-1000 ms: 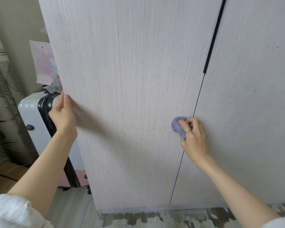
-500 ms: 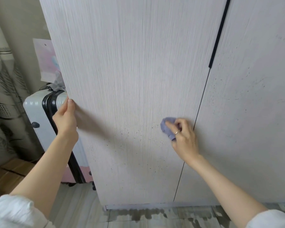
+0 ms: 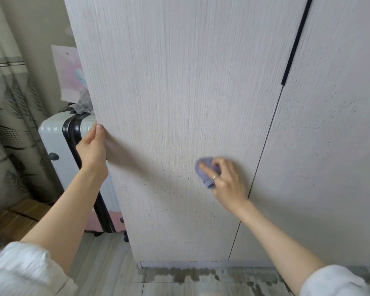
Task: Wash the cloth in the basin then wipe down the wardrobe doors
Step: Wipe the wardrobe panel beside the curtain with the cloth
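Two pale wood-grain wardrobe doors fill the view. The left door [image 3: 179, 92] carries small dark specks low down. A narrow gap separates it from the right door [image 3: 333, 146], which has a black strip handle [image 3: 295, 43] on its edge. My right hand [image 3: 226, 180] presses a small bunched purple cloth [image 3: 204, 170] flat against the lower part of the left door. My left hand [image 3: 92, 148] grips the left edge of that same door, thumb on the front face. The basin is out of view.
A white suitcase [image 3: 53, 144] with a black band stands left of the wardrobe, with a crumpled bag on top. A patterned curtain [image 3: 6, 124] hangs at far left. The tiled floor [image 3: 107, 263] shows wet patches along the wardrobe base.
My right hand has slid the purple cloth leftward from the gap between the doors onto the left door. My left hand stays on the door's edge.
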The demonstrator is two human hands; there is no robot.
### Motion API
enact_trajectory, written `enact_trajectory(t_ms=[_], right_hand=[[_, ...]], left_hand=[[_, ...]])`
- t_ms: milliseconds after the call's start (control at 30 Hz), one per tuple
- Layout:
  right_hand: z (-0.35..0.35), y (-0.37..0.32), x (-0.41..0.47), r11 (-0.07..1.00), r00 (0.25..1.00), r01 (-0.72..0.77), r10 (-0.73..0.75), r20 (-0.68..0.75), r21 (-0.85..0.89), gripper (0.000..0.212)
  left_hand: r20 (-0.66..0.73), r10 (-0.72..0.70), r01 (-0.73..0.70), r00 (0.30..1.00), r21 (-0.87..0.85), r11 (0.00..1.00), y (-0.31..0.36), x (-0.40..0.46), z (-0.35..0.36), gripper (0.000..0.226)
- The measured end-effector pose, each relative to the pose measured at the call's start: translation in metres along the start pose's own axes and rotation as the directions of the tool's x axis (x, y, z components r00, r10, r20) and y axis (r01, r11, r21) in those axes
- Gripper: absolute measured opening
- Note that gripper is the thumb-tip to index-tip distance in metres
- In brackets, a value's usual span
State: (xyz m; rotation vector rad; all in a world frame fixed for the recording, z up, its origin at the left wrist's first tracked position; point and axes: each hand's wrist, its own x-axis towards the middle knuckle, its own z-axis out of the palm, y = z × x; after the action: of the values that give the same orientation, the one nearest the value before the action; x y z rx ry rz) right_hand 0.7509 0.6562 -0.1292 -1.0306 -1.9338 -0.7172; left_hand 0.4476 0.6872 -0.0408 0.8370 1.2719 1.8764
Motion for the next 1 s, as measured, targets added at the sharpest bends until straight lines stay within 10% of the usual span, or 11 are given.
enact_trajectory(t_ms=[133, 400, 600, 833, 1000], right_hand=[[0.004, -0.001, -0.021, 0.966, 0.947, 0.231, -0.195, 0.256, -0.12, 0.072], [0.006, -0.011, 0.037, 0.998, 0.986, -0.06, 0.058, -0.155, -0.01, 0.058], [0.021, -0.024, -0.004, 0.95, 0.926, 0.297, -0.263, 0.269, -0.093, 0.062], [0.01, -0.035, 0.073, 0.996, 0.977, -0.08, 0.084, -0.198, 0.028, 0.051], [0.043, -0.05, 0.016, 0.927, 0.913, 0.367, -0.342, 0.222, -0.081, 0.055]], left_hand=[[0.005, 0.003, -0.003, 1.0, 0.016, 1.0, 0.0, -0.001, 0.0, 0.038], [0.035, -0.015, 0.014, 0.999, 0.035, 0.999, -0.001, 0.002, -0.003, 0.036], [0.046, -0.002, 0.001, 0.999, 0.035, 0.999, 0.0, 0.002, -0.004, 0.036], [0.049, -0.014, 0.013, 0.999, 0.018, 1.0, 0.0, 0.0, -0.005, 0.039], [0.063, -0.013, 0.01, 0.998, 0.038, 0.999, 0.002, 0.001, -0.007, 0.038]])
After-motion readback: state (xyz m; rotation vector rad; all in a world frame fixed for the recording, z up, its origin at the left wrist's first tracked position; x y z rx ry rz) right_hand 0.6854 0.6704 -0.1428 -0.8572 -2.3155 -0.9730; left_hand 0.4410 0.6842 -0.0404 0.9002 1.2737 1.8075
